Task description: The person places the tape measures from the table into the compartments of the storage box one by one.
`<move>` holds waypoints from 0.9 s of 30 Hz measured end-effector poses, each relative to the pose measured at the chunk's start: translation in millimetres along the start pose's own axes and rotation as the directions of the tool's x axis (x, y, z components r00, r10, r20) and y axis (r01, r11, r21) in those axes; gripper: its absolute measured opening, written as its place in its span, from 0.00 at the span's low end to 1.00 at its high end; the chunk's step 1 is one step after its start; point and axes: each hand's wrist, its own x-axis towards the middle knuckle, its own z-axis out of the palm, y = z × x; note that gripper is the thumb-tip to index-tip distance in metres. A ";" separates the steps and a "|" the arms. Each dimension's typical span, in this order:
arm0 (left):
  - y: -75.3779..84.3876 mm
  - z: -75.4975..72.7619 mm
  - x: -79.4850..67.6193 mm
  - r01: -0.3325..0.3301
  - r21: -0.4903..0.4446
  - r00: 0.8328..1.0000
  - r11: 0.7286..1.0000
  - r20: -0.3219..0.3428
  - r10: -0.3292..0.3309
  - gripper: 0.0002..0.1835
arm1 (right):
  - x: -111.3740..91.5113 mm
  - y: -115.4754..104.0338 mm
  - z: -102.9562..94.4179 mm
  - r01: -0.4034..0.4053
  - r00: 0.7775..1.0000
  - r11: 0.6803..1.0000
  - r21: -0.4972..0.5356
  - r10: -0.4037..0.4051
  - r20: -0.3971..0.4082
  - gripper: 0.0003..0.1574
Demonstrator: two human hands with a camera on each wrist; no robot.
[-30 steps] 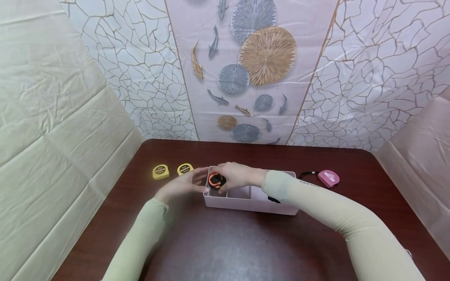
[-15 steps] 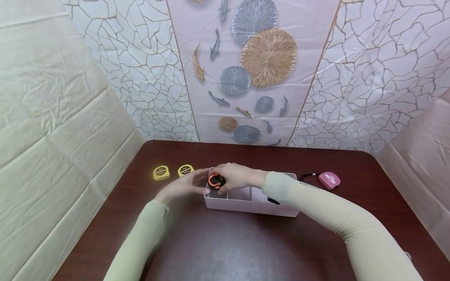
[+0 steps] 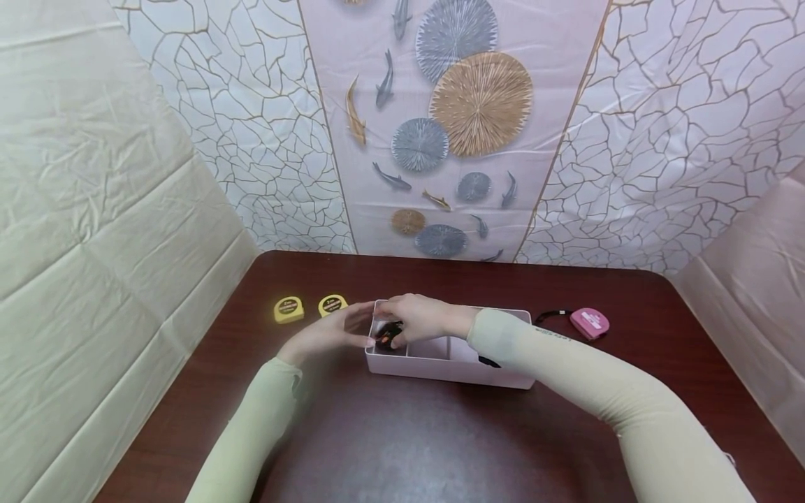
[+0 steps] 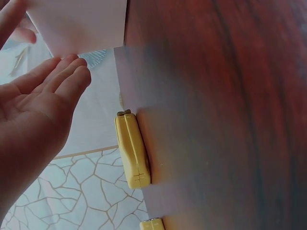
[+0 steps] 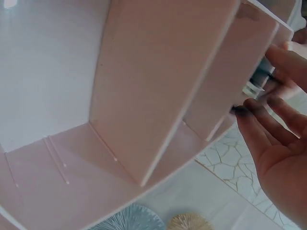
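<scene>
In the head view, a white divided box [image 3: 449, 369] stands on the table. My right hand [image 3: 423, 316] reaches into its leftmost compartment and holds a black and orange tape measure [image 3: 386, 337] between thumb and fingers. The tape measure is tilted and partly covered by the hand. My left hand [image 3: 327, 332] rests at the box's left end, fingers extended and thumb by the front corner. In the left wrist view, that hand's fingertips meet the box wall [image 4: 79, 24]. The right wrist view shows upright dividers [image 5: 163, 86] beside the right hand [image 5: 283, 158].
Two yellow tape measures [image 3: 288, 309] lie left of the box, the nearer one [image 3: 331, 304] just behind my left hand. A pink tape measure [image 3: 590, 323] with a black strap lies to the right. Patterned cloth [image 3: 434, 230] hangs behind the dark table [image 3: 377, 433].
The black and orange tape measure has tipped and sunk slightly deeper into the left compartment, its round face turned out of sight. My right hand shifted slightly; the left stays at the box end.
</scene>
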 end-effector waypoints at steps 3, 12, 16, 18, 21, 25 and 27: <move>-0.1 -0.1 -0.3 0.005 0.026 1.000 1.000 -0.011 -0.005 0.45 | -0.9 -0.5 -4.0 0.006 1.000 1.000 0.024 -0.005 -0.029 0.38; -1.3 0.9 -0.7 0.012 0.009 1.000 1.000 -0.015 -0.012 0.44 | -5.9 -2.0 -7.5 0.025 0.998 1.000 0.017 -0.024 -0.062 0.35; -0.6 1.2 -1.5 0.008 0.012 1.000 1.000 -0.014 -0.008 0.43 | -7.3 -1.8 -8.5 0.027 0.997 1.000 0.002 -0.026 -0.075 0.35; 0.3 1.4 -1.9 0.006 0.012 1.000 1.000 -0.013 -0.006 0.43 | -7.5 -1.3 -10.0 0.025 0.997 1.000 0.017 -0.023 -0.075 0.34; 1.6 1.7 -2.3 0.008 0.005 1.000 1.000 -0.012 -0.008 0.43 | -7.5 0.0 -13.2 0.013 0.997 0.999 0.041 -0.010 -0.071 0.33; 2.4 2.0 -2.6 0.003 -0.005 1.000 1.000 -0.012 -0.003 0.44 | -7.6 1.5 -16.7 0.000 0.997 0.999 0.032 0.002 -0.075 0.32; 1.9 2.0 -2.3 0.004 -0.008 1.000 1.000 -0.011 -0.004 0.44 | -7.9 1.5 -17.9 -0.001 0.997 1.000 0.014 0.002 -0.081 0.31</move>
